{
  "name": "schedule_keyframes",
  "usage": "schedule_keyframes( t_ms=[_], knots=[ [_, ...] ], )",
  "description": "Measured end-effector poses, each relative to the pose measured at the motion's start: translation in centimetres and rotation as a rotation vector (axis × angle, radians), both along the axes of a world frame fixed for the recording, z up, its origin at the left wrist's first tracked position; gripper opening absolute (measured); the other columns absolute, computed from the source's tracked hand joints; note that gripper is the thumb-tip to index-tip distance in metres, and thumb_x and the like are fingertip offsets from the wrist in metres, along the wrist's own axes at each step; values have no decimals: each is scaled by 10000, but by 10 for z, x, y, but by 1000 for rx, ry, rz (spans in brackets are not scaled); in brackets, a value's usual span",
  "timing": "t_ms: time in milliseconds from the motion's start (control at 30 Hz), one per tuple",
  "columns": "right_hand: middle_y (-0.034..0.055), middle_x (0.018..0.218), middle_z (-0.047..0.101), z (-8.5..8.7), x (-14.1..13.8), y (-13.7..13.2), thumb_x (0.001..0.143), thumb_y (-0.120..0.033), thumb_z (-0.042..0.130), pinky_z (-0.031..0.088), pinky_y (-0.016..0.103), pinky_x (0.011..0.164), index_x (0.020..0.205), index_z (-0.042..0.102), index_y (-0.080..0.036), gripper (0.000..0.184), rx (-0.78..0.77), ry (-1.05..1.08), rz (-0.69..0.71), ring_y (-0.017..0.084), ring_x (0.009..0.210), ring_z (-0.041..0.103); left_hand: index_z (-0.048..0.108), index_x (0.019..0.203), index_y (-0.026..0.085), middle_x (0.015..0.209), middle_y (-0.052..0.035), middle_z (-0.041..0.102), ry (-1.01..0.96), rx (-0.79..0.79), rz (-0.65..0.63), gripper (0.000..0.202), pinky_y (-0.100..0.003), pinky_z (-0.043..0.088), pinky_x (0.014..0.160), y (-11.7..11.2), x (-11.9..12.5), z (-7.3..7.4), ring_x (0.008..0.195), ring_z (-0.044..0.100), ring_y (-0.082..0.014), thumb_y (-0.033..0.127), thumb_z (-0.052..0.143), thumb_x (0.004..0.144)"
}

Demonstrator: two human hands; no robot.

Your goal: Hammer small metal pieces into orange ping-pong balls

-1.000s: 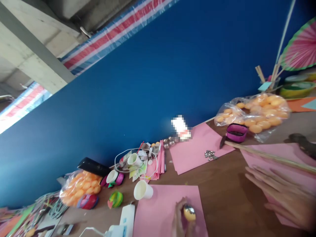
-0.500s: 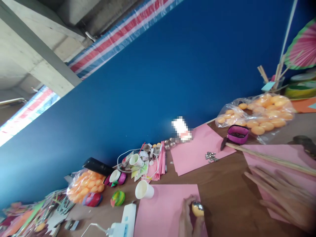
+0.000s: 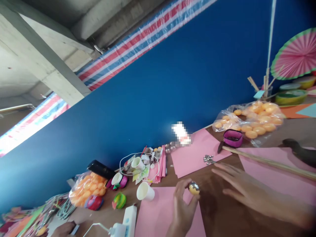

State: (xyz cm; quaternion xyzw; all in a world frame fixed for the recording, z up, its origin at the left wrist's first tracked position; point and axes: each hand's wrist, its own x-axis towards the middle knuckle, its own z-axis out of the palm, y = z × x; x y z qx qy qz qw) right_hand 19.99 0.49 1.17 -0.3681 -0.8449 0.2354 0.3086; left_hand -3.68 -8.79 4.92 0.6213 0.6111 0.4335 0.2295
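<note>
My left hand [image 3: 182, 210] is low in the middle, thumb and fingers pinched on a small orange ball with a silver cap [image 3: 194, 188], held above a pink paper sheet [image 3: 155, 215]. To the right, my right hand [image 3: 247, 192] hovers over the brown table with its fingers stretched out and apart, holding nothing. Its fingertips point left, a short way from the ball and near a small heap of metal bits [image 3: 208, 159]. Motion blurs part of the right hand.
More pink sheets [image 3: 195, 151] lie further back. A bag of orange balls [image 3: 249, 121], a purple box [image 3: 232, 137], thin sticks [image 3: 269, 161] and a black tool [image 3: 300, 153] are right. A paper cup [image 3: 145, 191], another ball bag [image 3: 86, 188] and another person's hand [image 3: 63, 228] are left.
My left hand has lifted the capped ball up and slightly right. My right hand has moved left off the right pink sheet toward the ball. The view shifted a little.
</note>
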Motion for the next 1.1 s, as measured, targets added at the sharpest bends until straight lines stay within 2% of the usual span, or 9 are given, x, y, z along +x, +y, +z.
schedule_keyframes(
  t_ms=[67, 167, 367, 500, 633, 767, 933, 1100],
  knots=[
    [2, 1381, 320, 5, -16, 1, 784, -448, 478, 325, 388, 1009, 1301, 332, -317, 553, -42, -47, 81, 241, 1246, 311, 554, 1064, 221, 1012, -76, 582, 30, 41, -39, 370, -369, 428, 867, 12, 4, 3, 960, 530, -208, 219, 600, 697],
    [64, 1356, 361, 8, -36, 4, 796, -441, 455, 316, 398, 1009, 1308, 328, -231, 568, -105, -39, 104, 244, 1244, 315, 566, 1054, 213, 1020, -79, 576, -12, 62, -48, 378, -359, 436, 860, 30, 9, -4, 969, 529, -207, 246, 619, 681],
    [100, 1267, 466, 4, -62, 20, 778, -302, 462, 335, 390, 982, 1267, 367, -180, 513, -98, 49, 81, 226, 1167, 422, 547, 1079, 179, 1088, -99, 565, -181, 53, 44, 405, -316, 451, 838, 60, 13, -35, 1008, 539, -205, 238, 598, 681],
    [100, 1212, 513, -4, -69, 27, 748, -260, 488, 362, 378, 946, 1239, 396, -193, 504, -110, 113, 56, 227, 1108, 474, 562, 1063, 144, 1058, -111, 599, -179, 69, 134, 416, -310, 442, 837, 73, 10, -41, 974, 561, -213, 269, 602, 668],
    [97, 1104, 579, -14, -75, 27, 735, -221, 491, 411, 347, 886, 1205, 422, -184, 476, -197, 175, 29, 210, 1013, 546, 566, 1062, 146, 1074, -114, 599, -140, 78, 140, 431, -322, 441, 836, 74, 10, -44, 976, 561, -226, 258, 612, 649],
    [142, 1052, 603, -21, -83, 26, 747, -205, 465, 435, 350, 844, 1153, 459, -111, 416, -222, 186, -45, 218, 963, 577, 563, 1064, 141, 1090, -118, 590, -99, 95, 158, 422, -323, 435, 852, 70, 18, -48, 987, 555, -222, 196, 598, 647],
    [120, 1032, 619, -22, -83, 20, 754, -226, 473, 437, 337, 827, 1099, 499, -129, 360, -163, 227, -102, 210, 944, 582, 534, 1105, 132, 1107, -126, 580, -80, 101, 182, 449, -293, 464, 801, 66, 30, -49, 932, 583, -197, 115, 549, 657],
    [98, 1034, 624, -21, -76, 10, 763, -239, 476, 422, 314, 836, 1084, 527, -146, 337, -78, 253, -84, 199, 948, 574, 556, 1079, 151, 1115, -115, 584, -22, 108, 237, 430, -344, 404, 893, 58, 38, -53, 1020, 539, -225, 105, 559, 652]
  ],
)
